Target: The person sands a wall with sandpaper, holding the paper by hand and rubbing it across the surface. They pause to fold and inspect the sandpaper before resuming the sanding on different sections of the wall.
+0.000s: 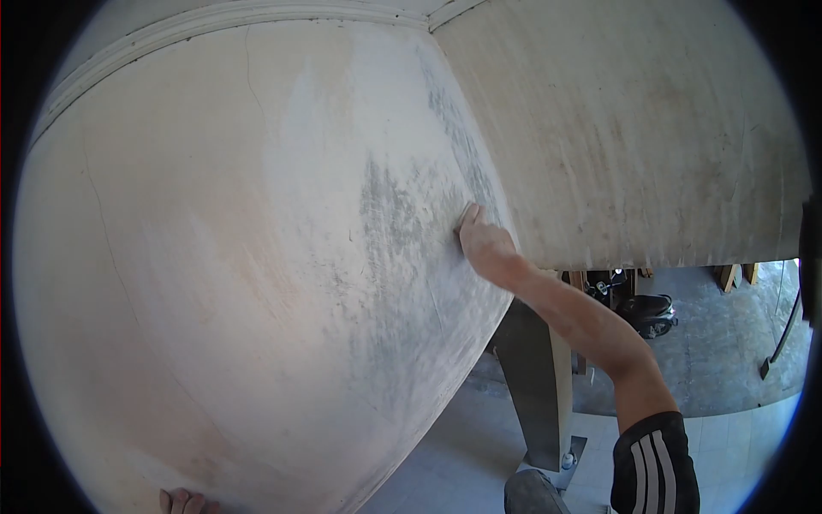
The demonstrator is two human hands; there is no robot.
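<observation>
My right hand [488, 248] is pressed against the pale plaster wall [257, 197], close to its right-hand edge. Its fingers are closed round a small, thin, light-coloured piece that is mostly hidden, so I cannot make out its kind. Grey, scuffed patches [390, 206] spread over the wall beside and below this hand. At the bottom left, only the fingers of my left hand [184, 502] show. They rest on the lower wall, slightly apart, with nothing visible in them.
A stained beam face [634, 128] meets the wall at the right, with moulding [248, 15] along the top. Far below are a pillar [535, 377], a black motorbike [646, 315] and the tiled floor [719, 445]. My grey-clothed knee [531, 495] shows at the bottom.
</observation>
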